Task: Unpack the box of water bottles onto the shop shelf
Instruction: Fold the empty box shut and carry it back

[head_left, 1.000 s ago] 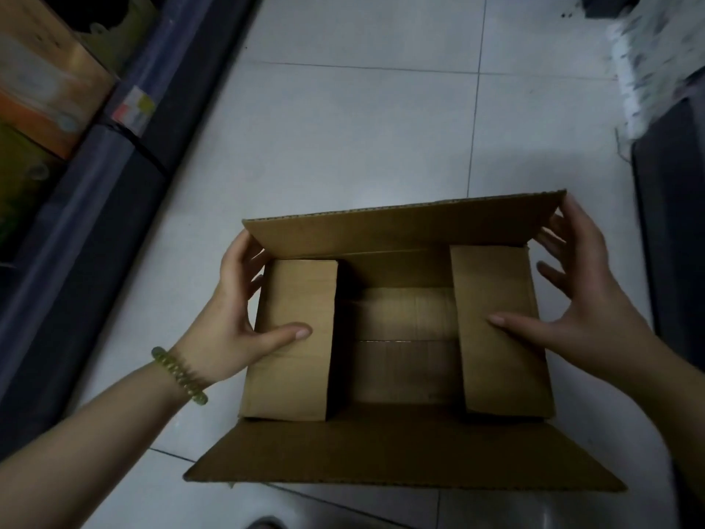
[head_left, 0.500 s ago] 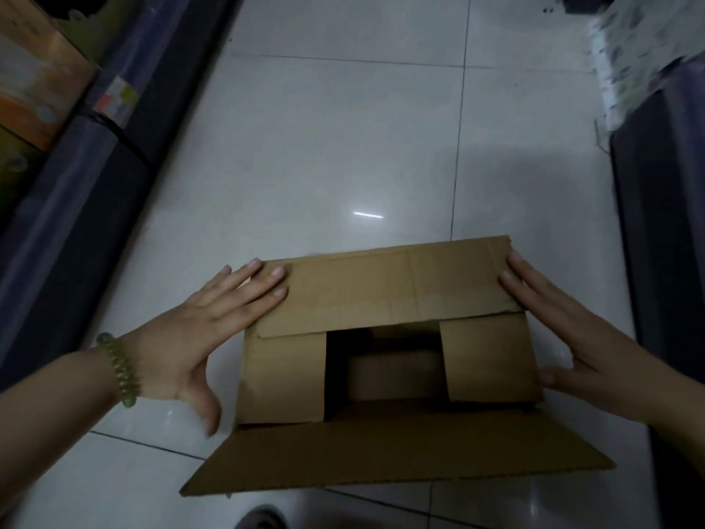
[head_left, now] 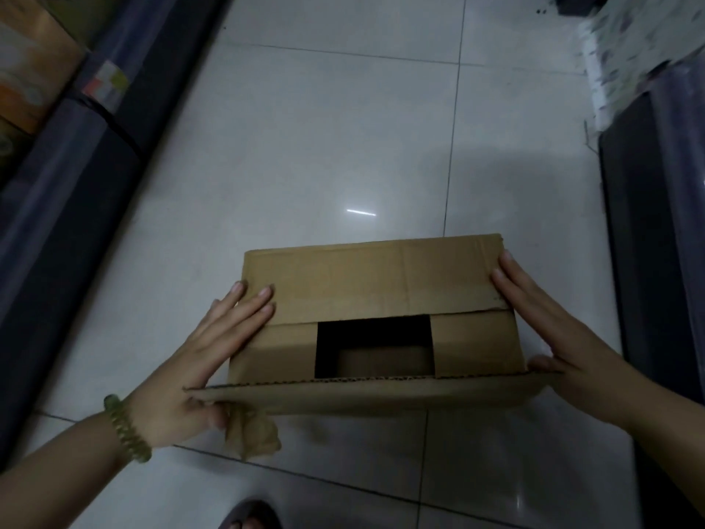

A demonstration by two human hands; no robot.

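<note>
The cardboard box (head_left: 375, 322) sat on the tiled floor (head_left: 343, 127) in the aisle, between the dark shelf base at the left edge (head_left: 72, 173) and another dark unit at the right edge (head_left: 648, 242), its long axis running left to right across the person's front. No water bottles showed; through the gap between the two short flaps only dark and a strip of bare cardboard bottom could be seen, so the box looked to be emptied, and the work in hand appeared to be closing it up.

The far flap (head_left: 374, 282) lay folded down flat over the opening. The left hand (head_left: 213, 353) had its fingers straight and spread, the tips pressing on the left end of that flap, while its thumb sat under the left corner of the near flap (head_left: 366, 391), which stood half raised. The right hand (head_left: 549, 337) lay mirrored at the other end, fingers straight along the box's right edge and the thumb at the near flap's right corner. Neither hand gripped anything.

The box lay directly ahead of both hands, each equally close to its own end. A crumpled strip of brown tape (head_left: 253, 433) hung from the near flap beside the left thumb, and might catch as the flap folds over.
</note>
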